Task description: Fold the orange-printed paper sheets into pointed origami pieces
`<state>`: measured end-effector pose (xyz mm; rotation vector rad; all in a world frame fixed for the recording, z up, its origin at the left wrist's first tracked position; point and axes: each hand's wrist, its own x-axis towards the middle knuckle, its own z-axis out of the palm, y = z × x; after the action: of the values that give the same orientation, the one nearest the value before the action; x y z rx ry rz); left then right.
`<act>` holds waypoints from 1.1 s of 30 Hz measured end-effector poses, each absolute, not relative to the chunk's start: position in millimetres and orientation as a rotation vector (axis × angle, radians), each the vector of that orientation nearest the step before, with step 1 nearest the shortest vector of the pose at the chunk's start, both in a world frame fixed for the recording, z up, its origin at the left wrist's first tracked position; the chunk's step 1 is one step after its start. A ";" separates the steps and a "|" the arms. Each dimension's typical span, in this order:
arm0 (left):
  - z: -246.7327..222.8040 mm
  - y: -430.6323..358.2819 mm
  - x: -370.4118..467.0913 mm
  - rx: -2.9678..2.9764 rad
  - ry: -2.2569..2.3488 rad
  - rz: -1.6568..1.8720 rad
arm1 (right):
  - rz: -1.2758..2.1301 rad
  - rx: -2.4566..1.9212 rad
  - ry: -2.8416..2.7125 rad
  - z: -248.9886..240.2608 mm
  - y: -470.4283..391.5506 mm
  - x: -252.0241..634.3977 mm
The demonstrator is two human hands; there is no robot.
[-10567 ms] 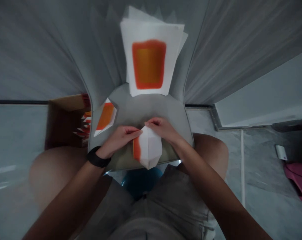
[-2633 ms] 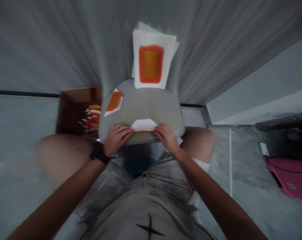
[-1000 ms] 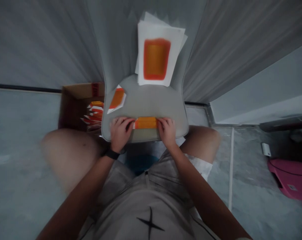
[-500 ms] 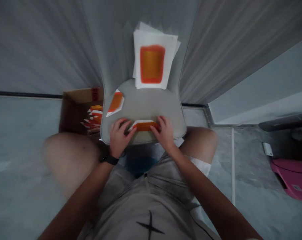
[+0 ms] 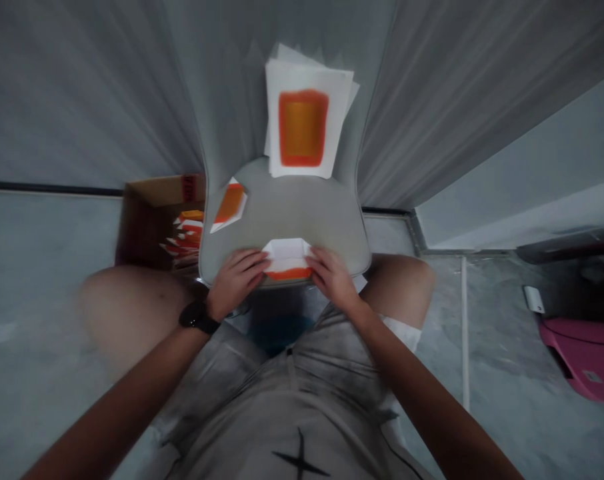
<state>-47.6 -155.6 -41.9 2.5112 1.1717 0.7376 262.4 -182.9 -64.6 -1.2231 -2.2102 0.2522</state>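
Note:
A partly folded sheet of paper point(image 5: 288, 249), white inside with an orange-red strip along its near edge, lies at the front of the grey chair seat point(image 5: 302, 207). My left hand point(image 5: 236, 279) pinches its left end, and my right hand point(image 5: 333, 275) grips the right end. The paper's upper corners slant inward. Farther left on the seat lies another folded paper point(image 5: 229, 205), orange with white edges. Against the chair's backrest leans a stack of white sheets point(image 5: 342, 113), the front one printed with an orange rectangle.
On the floor left of the chair stands an open cardboard box point(image 5: 155, 193) holding several folded orange-and-white papers point(image 5: 186, 235). My bent knees flank the seat. A pink object point(image 5: 587, 360) and a small white device point(image 5: 534, 299) lie on the floor at right. Grey curtains hang behind the chair.
The paper between my hands has opened up, so its white inside now shows where the orange face did. My left hand has shifted slightly down and its fingers have closed on the left end.

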 end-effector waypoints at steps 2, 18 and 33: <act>-38.4 -158.8 -47.6 2.511 1.133 0.709 | 0.243 -1.209 -2.203 -64.7 -183.1 262.1; -28.2 -121.8 -38.8 2.217 1.534 0.817 | 0.179 -1.206 -2.223 -77.7 -187.1 254.9; -25.4 -194.1 -15.9 1.808 1.791 1.197 | 0.141 -1.621 -2.038 -62.3 -224.6 155.5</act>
<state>-15.9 -194.1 -25.4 1.8082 1.7910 1.1971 155.5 -224.6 -62.3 -1.6208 -2.0385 0.1414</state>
